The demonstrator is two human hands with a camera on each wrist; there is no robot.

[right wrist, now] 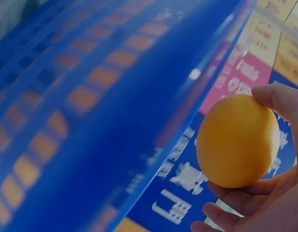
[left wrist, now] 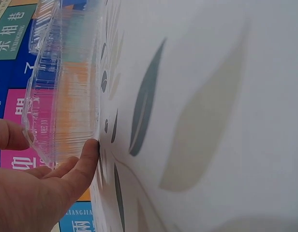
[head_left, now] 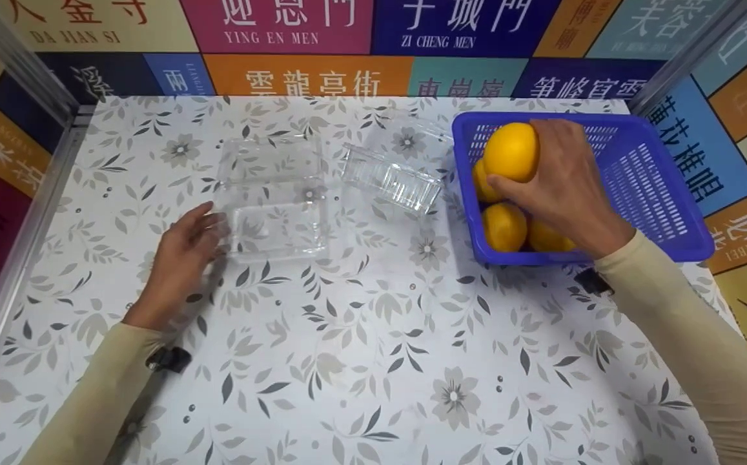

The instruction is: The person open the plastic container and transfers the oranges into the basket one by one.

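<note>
My right hand (head_left: 563, 174) grips an orange (head_left: 511, 152) above the left part of a purple-blue plastic basket (head_left: 702, 248). In the right wrist view the thumb lies on one side of the orange (right wrist: 237, 141) and fingers on the other. Below it in the basket lie more oranges (head_left: 504, 227), partly hidden by the hand. On the left, my left hand (head_left: 183, 258) is at the near left side of an opened clear plastic clamshell box (head_left: 276, 223). The left wrist view has its fairly straight fingers (left wrist: 83, 166) against the box's side (left wrist: 67, 111), the thumb by the rim.
Another clear plastic box (head_left: 392, 179) lies between the clamshell and the basket. A white tablecloth (head_left: 347, 361) with leaf print covers the table. Panels with coloured lettering (head_left: 308, 81) stand along the back and both sides.
</note>
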